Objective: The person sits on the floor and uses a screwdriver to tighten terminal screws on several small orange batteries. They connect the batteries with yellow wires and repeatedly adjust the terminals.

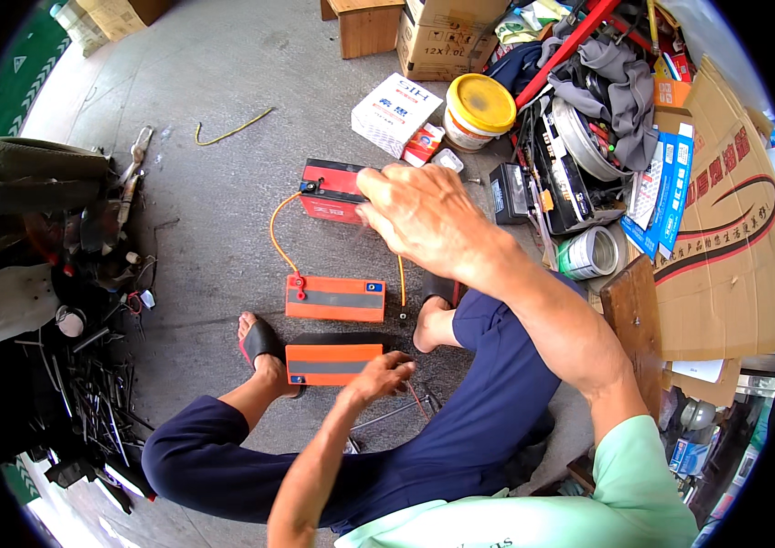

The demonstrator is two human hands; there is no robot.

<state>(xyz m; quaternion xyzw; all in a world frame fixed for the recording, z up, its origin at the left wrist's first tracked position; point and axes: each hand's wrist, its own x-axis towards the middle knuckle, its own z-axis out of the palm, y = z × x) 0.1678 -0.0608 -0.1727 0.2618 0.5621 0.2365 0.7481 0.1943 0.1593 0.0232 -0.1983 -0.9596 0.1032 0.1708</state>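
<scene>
Three flat rectangular batteries lie on the grey concrete floor [223,82] in a column running away from the seated person, each with its long axis across the view. The farthest battery [331,190] is red and black; the middle battery [335,299] and the nearest battery [332,363] are orange with a grey stripe along the length. Two orange wires show: one orange wire [275,233] curves from the far battery's left end to the middle battery's left end; a second wire [401,279] runs down by the middle battery's right end. The right hand [419,215] rests over the far battery's right end, fingers curled; what they grip cannot be told. The left hand [378,374], at the near battery's right end, pinches a thin red wire [415,397]. Beyond stand one white box [395,112], one white tub with a yellow lid [477,111], one small red-and-white packet [424,143] and, at right, one large printed cardboard sheet [725,237]. Two tyres [40,173] lie at left.
</scene>
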